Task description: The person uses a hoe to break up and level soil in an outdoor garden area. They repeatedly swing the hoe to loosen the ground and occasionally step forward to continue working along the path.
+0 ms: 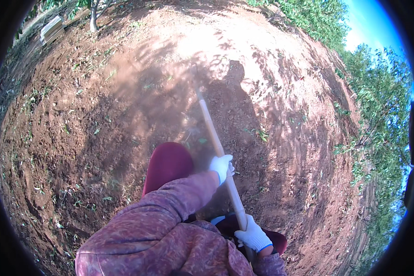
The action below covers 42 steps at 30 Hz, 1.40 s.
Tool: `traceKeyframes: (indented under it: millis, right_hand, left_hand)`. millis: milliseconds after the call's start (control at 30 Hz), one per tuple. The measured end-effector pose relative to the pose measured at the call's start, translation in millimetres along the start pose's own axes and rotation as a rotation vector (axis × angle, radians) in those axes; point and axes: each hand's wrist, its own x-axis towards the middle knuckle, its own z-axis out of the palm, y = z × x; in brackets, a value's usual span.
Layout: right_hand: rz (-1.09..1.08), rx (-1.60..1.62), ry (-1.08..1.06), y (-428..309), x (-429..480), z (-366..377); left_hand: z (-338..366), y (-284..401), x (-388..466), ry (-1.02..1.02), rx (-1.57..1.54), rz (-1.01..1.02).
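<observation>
A long bamboo pole (212, 132) runs from beside my body out over the reddish-brown soil (124, 127). My left hand (221, 168), in a white knit glove, is closed around the middle of the pole. Nearer my body, my right hand (253, 235), in a matching glove with a blue cuff edge, grips its lower part. The pole's far end is blurred near the ground, where a thin dark part shows; what tool it is I cannot tell. My maroon-clad knee (169, 162) is left of the pole.
Green leafy trees (383, 103) line the right side. At the upper left are a slim tree trunk (93, 20) and a stack of pale, board-like pieces (52, 30). Fallen leaves (261, 134) and clods are scattered over the soil, and shadows fall across it.
</observation>
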Motion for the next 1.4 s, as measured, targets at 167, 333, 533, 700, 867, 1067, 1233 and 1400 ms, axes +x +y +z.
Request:
traceKeyframes:
  millis: [167, 333, 533, 700, 867, 1067, 1233, 1400]
  right_hand:
    - [-0.049, -0.061, 0.078, 19, -48, 13]
    - [0.002, -0.064, 0.102, 7, -52, 18]
    - [-0.208, 0.141, 0.143, -53, 40, 16]
    - [-0.234, 0.018, 0.096, -125, 132, 14]
    - [-0.149, 0.11, -0.073, -97, 125, 16]
    - [-0.082, 0.075, -0.073, -26, 59, 3]
    - [-0.162, -0.025, 0.02, 26, -3, 9]
    - [-0.069, 0.065, 0.07, 64, -58, 19]
  left_hand:
    - [-3, -6, -33, -0.04, 0.0, -0.074]
    - [6, 33, -32, -0.143, -0.054, 0.094]
    - [10, 80, -11, -0.086, -0.044, 0.371]
    - [-10, 75, 5, 0.08, 0.056, 0.336]
    - [-20, 48, 19, 0.132, 0.091, 0.324]
    - [-19, 27, 25, 0.017, 0.035, 0.239]
    - [-15, 18, 2, 0.073, -0.021, 0.143]
    - [-12, 29, -21, -0.015, -0.11, 0.097]
